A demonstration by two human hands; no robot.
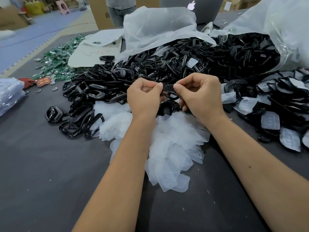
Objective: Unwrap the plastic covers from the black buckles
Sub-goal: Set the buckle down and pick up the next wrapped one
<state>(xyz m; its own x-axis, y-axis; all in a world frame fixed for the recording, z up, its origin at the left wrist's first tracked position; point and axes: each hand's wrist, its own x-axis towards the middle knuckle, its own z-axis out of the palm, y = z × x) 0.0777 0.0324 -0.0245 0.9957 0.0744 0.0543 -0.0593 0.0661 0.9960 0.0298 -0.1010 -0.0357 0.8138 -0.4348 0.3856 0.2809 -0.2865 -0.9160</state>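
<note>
One black buckle (167, 88) is sitting between both hands, raised just above the heap; I'm seeing the left hand (144, 96) pinching its left end and the right hand (201, 95) pinching the right end, other fingers curled under. Cover looks clear and is hard to make out, so I can't tell how far it is off. My call: keep one hand anchoring the buckle, peel the film with the other, pulling along the bar rather than across it so it isn't tearing. Discarded plastic covers (168, 148) are piling up under the wrists, loose buckles (103, 84) to the left, wrapped ones (274, 118) to the right. Dark grey table (41, 164) is carrying it all; an open bag (250, 52) is spilling more behind. Warehouse room, cartons and a laptop (192, 7) at the back.
</note>
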